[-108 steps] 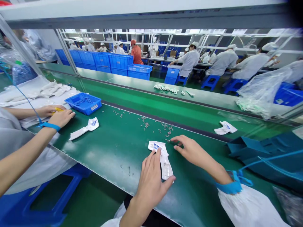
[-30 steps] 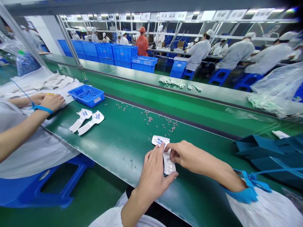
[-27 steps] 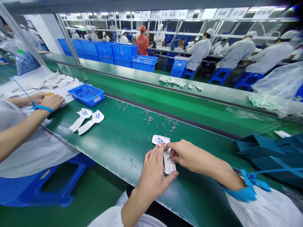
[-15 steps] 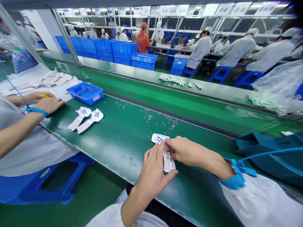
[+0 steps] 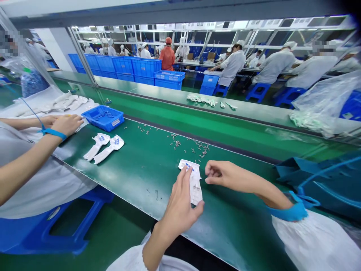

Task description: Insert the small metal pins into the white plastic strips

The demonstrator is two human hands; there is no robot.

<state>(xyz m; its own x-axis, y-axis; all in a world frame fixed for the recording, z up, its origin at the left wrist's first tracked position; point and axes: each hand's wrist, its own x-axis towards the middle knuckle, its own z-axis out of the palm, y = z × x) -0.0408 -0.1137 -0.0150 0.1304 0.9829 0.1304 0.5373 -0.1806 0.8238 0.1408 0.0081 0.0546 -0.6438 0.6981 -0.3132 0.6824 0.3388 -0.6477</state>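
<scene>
A white plastic handle shell (image 5: 195, 184) with small blue parts at its wide top end lies on the green work surface. My left hand (image 5: 179, 199) steadies it, fingertips over the blue parts and left edge, thumb by the lower end. Just right of the shell, not touching it, is my right hand (image 5: 225, 174) with its fingers curled in; whatever they may hold is hidden. Beyond the shell are scattered small metal screws (image 5: 201, 150). Two similar white shells (image 5: 111, 148) with blue parts lie farther left.
At the left, a co-worker's hand (image 5: 67, 124) is beside a blue tray (image 5: 117, 122) of small blue parts. A dark teal bin (image 5: 307, 178) stands at my right. Across the green belt (image 5: 169, 109), white-green pieces (image 5: 201, 100) lie on the far ledge. People work behind.
My right hand has drawn back to the right, off the shell. My left hand stays on it. The view has tilted slightly upward.
</scene>
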